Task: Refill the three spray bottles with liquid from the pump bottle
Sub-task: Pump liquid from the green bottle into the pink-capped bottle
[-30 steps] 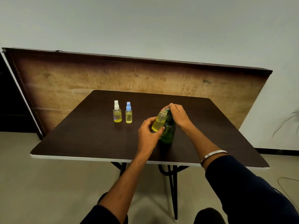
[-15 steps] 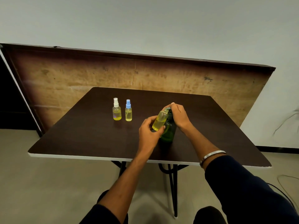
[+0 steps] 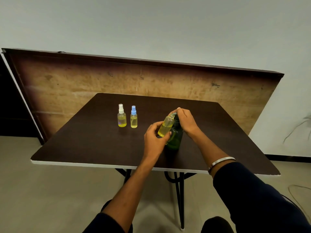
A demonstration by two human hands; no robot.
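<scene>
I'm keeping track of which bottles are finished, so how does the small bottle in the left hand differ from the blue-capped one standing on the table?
The held bottle has no spray cap; the blue-capped bottle wears its cap. The held bottle is tilted, mouth toward the green pump bottle, gripped by the left hand; the blue-capped bottle stands upright, untouched, on the table. Both are small, clear and hold yellow liquid.
</scene>
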